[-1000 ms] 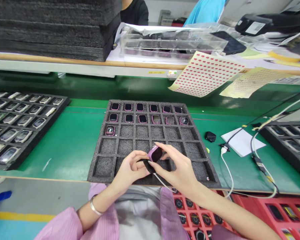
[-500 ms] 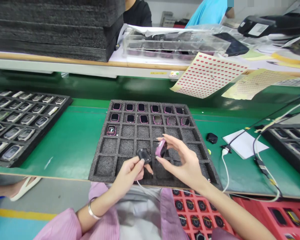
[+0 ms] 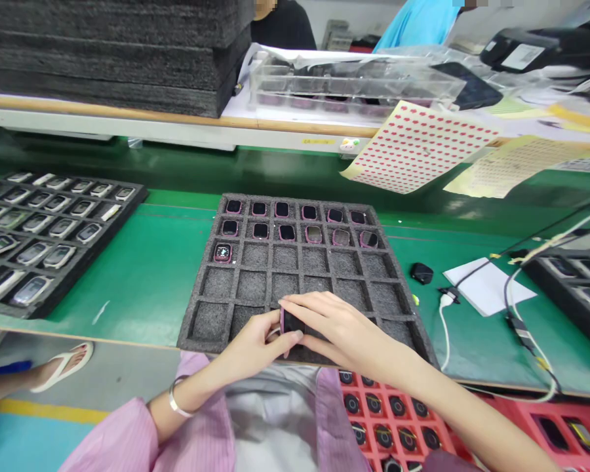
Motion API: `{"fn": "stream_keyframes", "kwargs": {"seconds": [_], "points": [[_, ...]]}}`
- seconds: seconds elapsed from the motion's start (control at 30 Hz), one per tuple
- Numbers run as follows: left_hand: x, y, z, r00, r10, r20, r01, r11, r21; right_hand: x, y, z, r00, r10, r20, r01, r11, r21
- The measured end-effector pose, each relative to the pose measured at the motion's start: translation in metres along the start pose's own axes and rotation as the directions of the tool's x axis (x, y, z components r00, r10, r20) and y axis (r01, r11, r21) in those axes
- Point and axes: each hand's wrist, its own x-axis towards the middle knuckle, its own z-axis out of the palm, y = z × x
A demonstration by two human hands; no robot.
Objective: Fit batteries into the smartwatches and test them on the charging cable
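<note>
My left hand [image 3: 255,342] and my right hand [image 3: 341,326] meet over the near edge of a black foam tray [image 3: 234,283]. Between them is a purple-framed smartwatch [image 3: 292,321], its dark screen facing up. My right fingers close round its far and right sides, while my left thumb lies at its near edge. The black square charger in my left hand is hidden behind the watch; a bit of white cable shows by the left fingers. Purple watches [image 3: 286,233] fill the tray's two back rows, and one with a lit screen [image 3: 223,253] sits in the third.
A foam tray of pale-framed watches [image 3: 61,226] lies left, another dark tray [image 3: 577,278] right. Cables [image 3: 516,328], white paper [image 3: 486,288] and a black block [image 3: 421,273] lie nearer. A shelf [image 3: 275,134] crosses behind; red trays [image 3: 388,419] sit below the table edge.
The watch and the charger, held apart before, have come together. My right hand has moved left and down, turning the watch from edge-on to screen up.
</note>
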Motion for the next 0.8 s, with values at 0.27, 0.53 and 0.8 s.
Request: {"fn": "stream_keyframes", "kwargs": {"seconds": [0.27,0.53,0.8], "points": [[0.002,-0.004,0.001,0.999,-0.017,-0.039,0.011,0.988,-0.152,-0.004,0.004,0.02,0.992,0.074,-0.099,-0.06,0.989,0.139],[-0.002,-0.008,0.001,0.999,-0.032,-0.032,0.021,0.957,-0.289,-0.001,0.006,0.031,0.968,0.187,-0.166,-0.092,0.884,0.458],[-0.004,-0.009,0.001,0.997,-0.048,-0.052,0.029,0.949,-0.314,-0.002,0.006,0.041,0.957,0.221,-0.19,-0.084,0.834,0.545]]}}
